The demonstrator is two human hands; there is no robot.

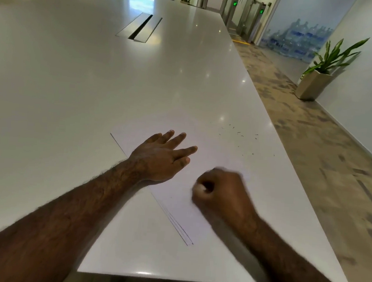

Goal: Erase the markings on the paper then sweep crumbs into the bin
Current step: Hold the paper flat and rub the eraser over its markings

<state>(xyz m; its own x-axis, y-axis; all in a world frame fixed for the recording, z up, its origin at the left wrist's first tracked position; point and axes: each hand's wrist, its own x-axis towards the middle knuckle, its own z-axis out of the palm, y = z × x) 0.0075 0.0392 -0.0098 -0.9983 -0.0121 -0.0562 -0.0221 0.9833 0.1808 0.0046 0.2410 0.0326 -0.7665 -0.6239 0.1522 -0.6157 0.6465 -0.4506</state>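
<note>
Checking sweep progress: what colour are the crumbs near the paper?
Dark grey to black crumbs, scattered on the white table; head view.

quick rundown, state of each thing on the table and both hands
white paper sheets: flat on the table, stacked slightly fanned
dark eraser crumbs: scattered on the table beyond the paper, unswept
left hand: fingers straight, resting on the paper
right hand: curled in a fist, blurred, contents unclear

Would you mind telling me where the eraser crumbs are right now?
In the head view, the crumbs lie scattered on the white table, just beyond the paper's far right corner, near the table's right edge.
</note>
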